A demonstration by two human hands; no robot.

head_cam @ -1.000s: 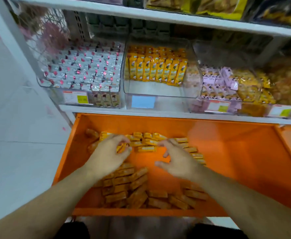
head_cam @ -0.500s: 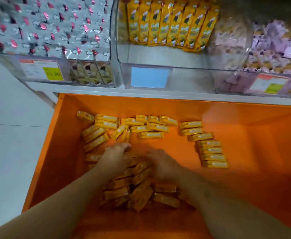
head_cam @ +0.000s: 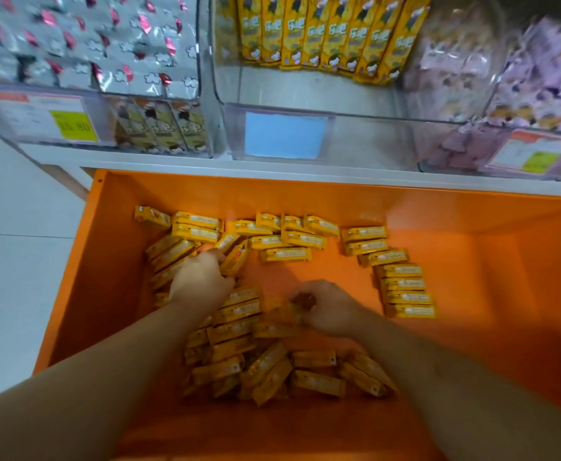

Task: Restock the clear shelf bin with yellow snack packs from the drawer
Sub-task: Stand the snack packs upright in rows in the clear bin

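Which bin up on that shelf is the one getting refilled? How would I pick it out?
Start at the open orange drawer; above its back edge runs a white shelf of see-through bins. The clear shelf bin is the middle one, holding upright yellow snack packs at the back. Only it has a plain blue label.

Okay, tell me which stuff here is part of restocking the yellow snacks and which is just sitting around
Part of the job:
orange drawer
yellow snack packs in it
clear shelf bin with a blue tag
left hand and right hand, both among the packs

Just sitting around:
silver and pink packets
purple packets
price labels
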